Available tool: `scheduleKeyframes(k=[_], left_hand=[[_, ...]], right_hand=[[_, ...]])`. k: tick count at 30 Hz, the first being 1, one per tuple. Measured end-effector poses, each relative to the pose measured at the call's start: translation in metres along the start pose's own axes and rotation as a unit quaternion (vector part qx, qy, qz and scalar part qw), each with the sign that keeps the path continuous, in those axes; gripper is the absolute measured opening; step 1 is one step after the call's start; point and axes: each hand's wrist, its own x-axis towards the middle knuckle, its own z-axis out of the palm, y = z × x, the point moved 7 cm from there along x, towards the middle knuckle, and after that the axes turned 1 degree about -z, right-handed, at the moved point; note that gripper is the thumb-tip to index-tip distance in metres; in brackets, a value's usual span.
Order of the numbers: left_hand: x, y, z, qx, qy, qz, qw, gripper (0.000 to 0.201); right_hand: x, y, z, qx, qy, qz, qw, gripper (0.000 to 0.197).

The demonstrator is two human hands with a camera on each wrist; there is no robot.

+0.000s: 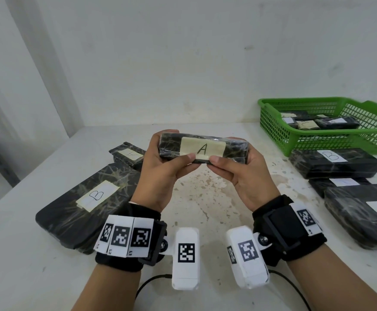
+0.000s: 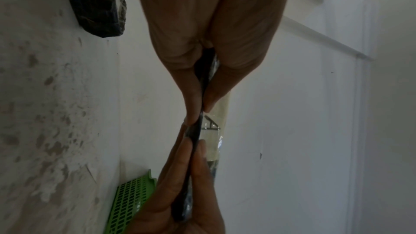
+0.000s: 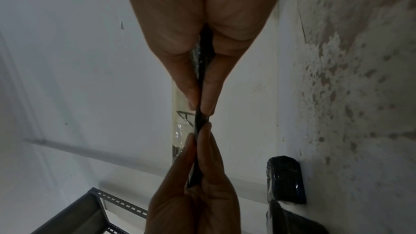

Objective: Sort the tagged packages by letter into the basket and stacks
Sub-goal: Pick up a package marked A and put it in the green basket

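Both hands (image 1: 202, 163) grip package (image 1: 169, 147) — lifted.

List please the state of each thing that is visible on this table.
Black wrapped package tagged A: lifted, held by left hand and right hand.
Green plastic basket: holds several packages.
Large black package tagged B: flat on white table.

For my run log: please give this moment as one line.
left hand: grips package A | right hand: grips it | green basket: holds packages
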Motion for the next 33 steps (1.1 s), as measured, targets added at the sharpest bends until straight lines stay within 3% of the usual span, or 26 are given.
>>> scheduleKeyframes(k=[7, 10, 16, 20, 26, 28, 33], left_hand=[[0.000, -0.005, -0.001, -0.013, 0.050, -0.004, 0.999, 0.058], [0.001, -0.008, -0.004, -0.024, 0.057, -0.009, 0.998, 0.064], [0.002, -0.007, 0.001, -0.047, -0.002, -0.019, 0.999, 0.035], [0.004, -0.006, -0.001, -0.038, 0.006, -0.006, 0.999, 0.035], [0.004, -0.003, 0.000, -0.077, -0.007, -0.004, 0.997, 0.037], [0.004, -0.002, 0.002, -0.095, -0.020, -0.013, 0.995, 0.035], [0.003, -0.007, -0.005, -0.076, 0.029, -0.051, 0.995, 0.047]], right_hand=[[0.000, -0.005, 0.001, 0.024, -0.014, 0.009, 1.000, 0.046], [-0.001, -0.005, 0.000, 0.002, -0.009, -0.008, 1.000, 0.036], [0.002, -0.008, -0.005, -0.034, 0.008, -0.024, 0.999, 0.038], [0.000, -0.011, -0.005, -0.061, 0.003, -0.002, 0.998, 0.032], [0.000, -0.007, 0.005, -0.026, -0.026, 0.060, 0.998, 0.074], [0.001, -0.006, 0.003, -0.006, -0.017, 0.063, 0.998, 0.079], [0.001, -0.012, -0.002, 0.021, 0.002, 0.020, 1.000, 0.043]])
